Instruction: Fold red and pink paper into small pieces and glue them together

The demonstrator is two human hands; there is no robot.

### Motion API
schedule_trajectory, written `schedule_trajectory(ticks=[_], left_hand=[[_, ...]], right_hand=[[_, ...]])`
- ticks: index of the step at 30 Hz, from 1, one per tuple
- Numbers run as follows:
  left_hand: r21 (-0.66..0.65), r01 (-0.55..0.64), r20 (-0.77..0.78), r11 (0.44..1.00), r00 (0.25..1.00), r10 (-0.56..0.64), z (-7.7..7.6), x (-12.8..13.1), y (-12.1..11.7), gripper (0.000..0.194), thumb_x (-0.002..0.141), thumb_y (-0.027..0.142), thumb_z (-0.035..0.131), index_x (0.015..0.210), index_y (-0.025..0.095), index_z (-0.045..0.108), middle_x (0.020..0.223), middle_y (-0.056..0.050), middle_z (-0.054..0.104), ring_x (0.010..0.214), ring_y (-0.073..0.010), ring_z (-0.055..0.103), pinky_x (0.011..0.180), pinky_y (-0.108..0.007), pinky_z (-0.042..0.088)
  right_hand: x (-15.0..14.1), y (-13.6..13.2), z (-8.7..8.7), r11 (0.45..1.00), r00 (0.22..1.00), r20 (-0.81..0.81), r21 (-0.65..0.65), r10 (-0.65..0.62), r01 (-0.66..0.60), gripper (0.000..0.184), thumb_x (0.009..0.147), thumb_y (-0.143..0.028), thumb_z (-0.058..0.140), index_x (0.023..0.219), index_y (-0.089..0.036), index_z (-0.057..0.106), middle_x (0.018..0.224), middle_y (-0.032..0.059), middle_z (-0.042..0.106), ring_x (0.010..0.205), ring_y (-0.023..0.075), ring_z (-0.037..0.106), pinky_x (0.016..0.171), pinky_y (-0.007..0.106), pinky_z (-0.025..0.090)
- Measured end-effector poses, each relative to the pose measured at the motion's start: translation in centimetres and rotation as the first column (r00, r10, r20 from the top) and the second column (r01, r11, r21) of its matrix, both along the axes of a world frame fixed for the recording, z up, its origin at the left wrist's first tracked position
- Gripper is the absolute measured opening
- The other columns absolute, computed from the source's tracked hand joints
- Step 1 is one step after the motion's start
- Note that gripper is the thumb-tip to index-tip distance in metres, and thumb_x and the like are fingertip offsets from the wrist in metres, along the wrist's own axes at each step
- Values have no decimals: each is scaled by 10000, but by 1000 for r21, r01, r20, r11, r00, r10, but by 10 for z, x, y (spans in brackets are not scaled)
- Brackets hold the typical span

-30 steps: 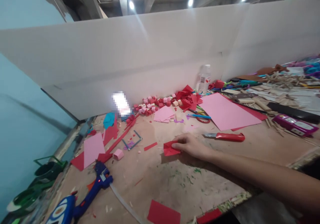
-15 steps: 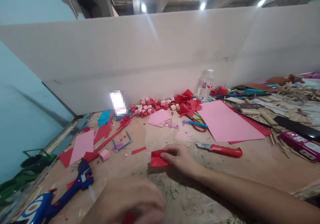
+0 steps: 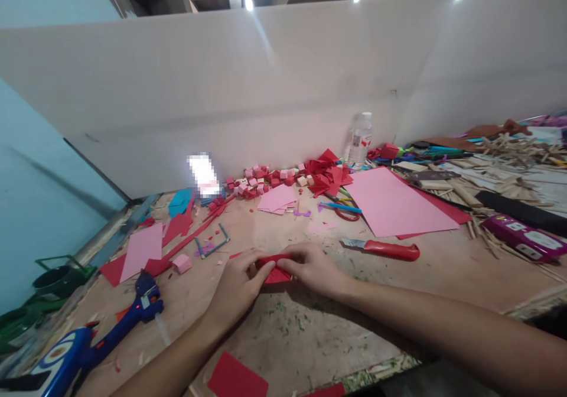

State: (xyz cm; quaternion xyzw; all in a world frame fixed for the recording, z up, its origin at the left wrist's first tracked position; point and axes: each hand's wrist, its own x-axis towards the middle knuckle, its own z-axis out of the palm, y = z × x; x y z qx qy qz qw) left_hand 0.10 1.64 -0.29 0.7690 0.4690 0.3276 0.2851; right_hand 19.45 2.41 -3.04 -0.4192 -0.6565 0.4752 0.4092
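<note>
While L hand (image 3: 237, 276) & R hand (image 3: 312, 268) pinch folded red paper (image 3: 277, 275) btwn them, thumbs nearly meeting, red-handled knife (image 3: 390, 250) lies R of grip, blade twd it; blue glue gun (image 3: 144, 302) & pink cube (image 3: 181, 263) L, pink sheet (image 3: 396, 202) beyond, R. Red card (image 3: 238, 376) sits nearer body. Green-flecked tabletop (image 3: 277, 326) runs from grip to rough near edge (image 3: 394, 364).
</note>
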Motion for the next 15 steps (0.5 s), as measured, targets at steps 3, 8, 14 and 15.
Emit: schedule_trajectory(ticks=[3,8,14,15], left_hand=[[-62,-32,55,998,998,36,1,0,0,276,928,403,620,862,191,783,784,-25,747,703,-195,601,658,-299,416],[-155,-38,168,987,984,64,-1,1,1,295,890,423,644,798,171,767,759,-33,738,704,-200,606,649,-292,424],[-253,5,253,968,965,61,-1,2,3,300,838,435,681,751,158,755,723,-33,710,681,-191,590,623,-282,424],[-256,12,270,967,961,60,-1,3,3,296,833,433,685,753,158,758,731,-35,717,690,-193,598,632,-282,432]], right_hand=[[0,0,2,999,999,-23,-37,30,-31,197,876,-294,631,882,-139,753,758,34,704,658,149,591,630,264,452],[2,0,1,998,999,5,-58,38,-38,241,852,-354,658,716,-155,673,664,10,613,611,136,531,581,256,397],[6,1,2,996,999,-3,-84,37,-37,318,832,-419,696,642,-177,615,607,-8,558,575,122,465,553,257,372],[6,1,3,995,999,-11,-88,40,-41,312,826,-418,704,644,-178,624,610,-7,568,572,121,470,553,257,379]])
